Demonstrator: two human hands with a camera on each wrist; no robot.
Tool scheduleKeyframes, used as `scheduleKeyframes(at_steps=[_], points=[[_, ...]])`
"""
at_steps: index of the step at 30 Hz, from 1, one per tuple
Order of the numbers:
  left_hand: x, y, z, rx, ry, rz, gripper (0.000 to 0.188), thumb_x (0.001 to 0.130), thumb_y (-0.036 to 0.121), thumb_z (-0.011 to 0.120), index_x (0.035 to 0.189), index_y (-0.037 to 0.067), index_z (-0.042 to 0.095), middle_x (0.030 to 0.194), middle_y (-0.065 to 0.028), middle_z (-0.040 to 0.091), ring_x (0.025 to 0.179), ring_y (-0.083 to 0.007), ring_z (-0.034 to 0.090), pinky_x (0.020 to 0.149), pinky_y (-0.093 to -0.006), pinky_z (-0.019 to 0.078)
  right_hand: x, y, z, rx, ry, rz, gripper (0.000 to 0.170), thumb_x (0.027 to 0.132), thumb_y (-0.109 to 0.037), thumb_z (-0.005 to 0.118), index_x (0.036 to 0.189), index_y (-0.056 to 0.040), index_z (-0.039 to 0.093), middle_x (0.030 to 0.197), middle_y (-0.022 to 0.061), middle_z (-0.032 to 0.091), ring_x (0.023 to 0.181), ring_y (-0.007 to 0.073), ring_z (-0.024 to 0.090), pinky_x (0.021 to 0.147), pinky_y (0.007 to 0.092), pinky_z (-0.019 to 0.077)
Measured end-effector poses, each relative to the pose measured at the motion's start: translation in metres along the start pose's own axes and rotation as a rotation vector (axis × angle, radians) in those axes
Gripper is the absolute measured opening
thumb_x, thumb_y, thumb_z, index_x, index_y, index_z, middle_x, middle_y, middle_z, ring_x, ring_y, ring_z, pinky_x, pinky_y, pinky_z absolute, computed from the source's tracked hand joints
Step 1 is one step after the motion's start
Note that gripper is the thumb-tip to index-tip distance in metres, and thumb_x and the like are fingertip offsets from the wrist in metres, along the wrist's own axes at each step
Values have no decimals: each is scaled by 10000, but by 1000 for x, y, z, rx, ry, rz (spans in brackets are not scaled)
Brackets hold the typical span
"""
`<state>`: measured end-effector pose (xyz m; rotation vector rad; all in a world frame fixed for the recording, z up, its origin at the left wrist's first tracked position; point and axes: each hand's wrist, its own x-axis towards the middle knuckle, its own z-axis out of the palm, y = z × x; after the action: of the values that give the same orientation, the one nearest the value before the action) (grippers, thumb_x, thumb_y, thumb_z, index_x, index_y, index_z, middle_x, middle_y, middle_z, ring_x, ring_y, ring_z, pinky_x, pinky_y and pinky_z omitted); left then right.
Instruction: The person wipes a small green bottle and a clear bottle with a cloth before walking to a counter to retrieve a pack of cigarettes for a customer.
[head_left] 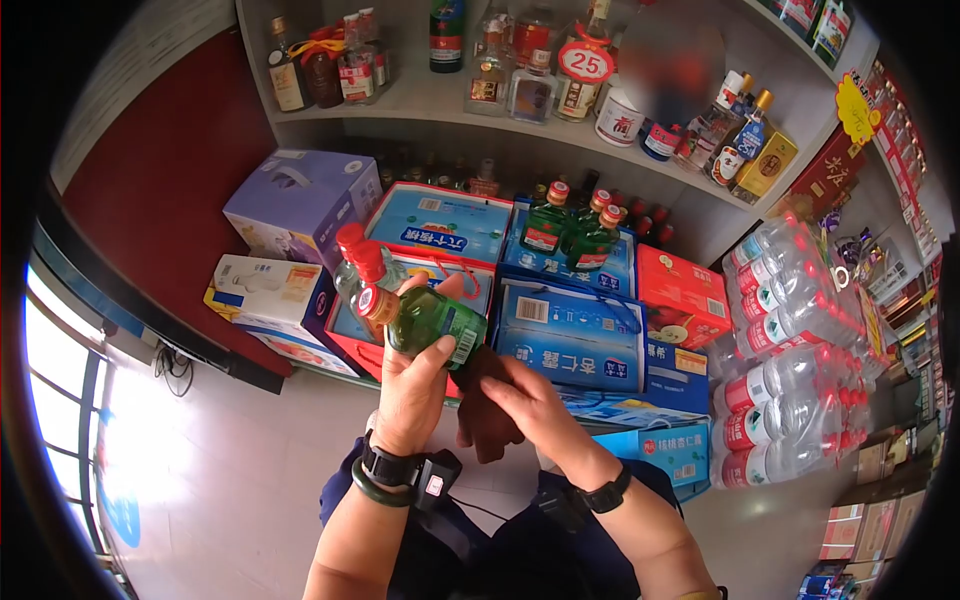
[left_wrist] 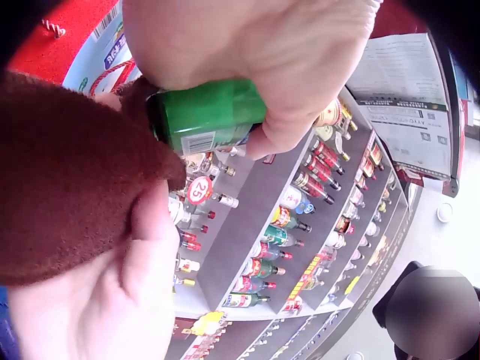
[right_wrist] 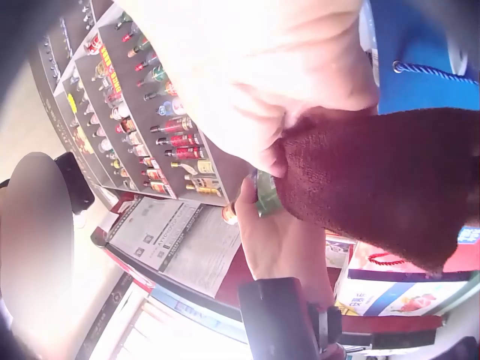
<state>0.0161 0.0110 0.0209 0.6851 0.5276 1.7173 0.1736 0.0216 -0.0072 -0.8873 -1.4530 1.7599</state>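
In the head view my left hand (head_left: 412,395) grips a green glass bottle (head_left: 432,322), tilted, its red-and-gold cap toward the upper left. My right hand (head_left: 545,408) holds a brown cloth (head_left: 488,412) at the base end of that bottle. The left wrist view shows the bottle's green end (left_wrist: 214,109) with a barcode label, right beside the cloth (left_wrist: 75,180). From the right wrist, the cloth (right_wrist: 375,180) hangs out of the right hand's grip and hides most of the bottle. Just behind the green bottle stand clear bottles with red caps (head_left: 352,255).
Several green bottles (head_left: 547,222) stand on blue drink cartons (head_left: 575,335) in front. A purple box (head_left: 300,200) is at left, shrink-wrapped water bottles (head_left: 790,400) are stacked at right. Behind, a shelf (head_left: 420,105) carries assorted liquor bottles.
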Motion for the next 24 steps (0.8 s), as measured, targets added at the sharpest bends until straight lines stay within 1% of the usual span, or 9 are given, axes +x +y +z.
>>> scheduleKeyframes(at_steps=[4,8,12,13,17,20,22,23,24], points=[[0,-8,-6,65,-79,-4,708,827,-46,565,1460,118,293,1426,-152,443,1275,-228,458,1092,-388,337,3,-27,-7,275,121,28,273,986,-198,492,1180,-11,535,960,87,646,853,135,632,743,266,519],[-3,-12,-1,144,-127,-14,709,825,-51,567,1456,118,292,1414,-146,453,1264,-229,468,1091,-392,336,3,-32,-10,344,132,32,274,997,-208,456,1185,-18,520,854,75,644,620,138,629,535,228,505],[0,-6,-4,58,-90,-18,720,824,-24,585,1462,118,283,1406,-151,462,1272,-231,461,1093,-409,334,1,-21,-5,150,60,57,253,982,-193,509,1166,-19,520,842,45,631,607,110,609,509,217,478],[1,-4,-3,54,-77,2,714,830,12,589,1463,112,274,1393,-163,472,1302,-260,442,1093,-430,340,2,-12,-3,171,43,40,276,970,-187,541,1183,-12,525,913,41,635,759,103,619,645,226,501],[2,13,2,-2,16,-49,639,840,77,582,1426,72,326,1374,-188,483,1329,-330,421,1066,-452,387,0,-25,-20,-104,-180,58,296,964,-202,553,1181,0,559,1032,53,638,947,107,580,840,261,472],[2,9,-10,-47,-28,-150,572,842,91,588,1373,42,381,1367,-200,485,1316,-334,435,1033,-443,429,-3,-48,-49,-82,-247,50,312,949,-215,551,1169,5,559,1043,69,636,934,113,588,820,259,480],[0,2,-14,-21,-37,-219,496,862,105,589,1316,22,408,1344,-210,508,1267,-334,491,1021,-444,445,-6,-68,-54,210,-99,-54,324,952,-218,526,1185,6,543,1053,79,631,942,123,591,814,267,485],[-3,1,-12,-25,-62,-265,483,875,99,589,1312,21,400,1340,-207,513,1251,-330,507,1020,-442,446,-2,-64,-61,134,-36,-205,342,968,-221,496,1216,13,523,1073,89,623,969,136,591,843,280,485],[-6,0,-8,-30,-88,-313,469,888,93,588,1308,19,392,1335,-203,518,1235,-326,522,1019,-440,446,-7,-80,-46,141,135,-170,324,977,-189,490,1230,9,525,1109,84,617,997,127,578,889,280,466]])
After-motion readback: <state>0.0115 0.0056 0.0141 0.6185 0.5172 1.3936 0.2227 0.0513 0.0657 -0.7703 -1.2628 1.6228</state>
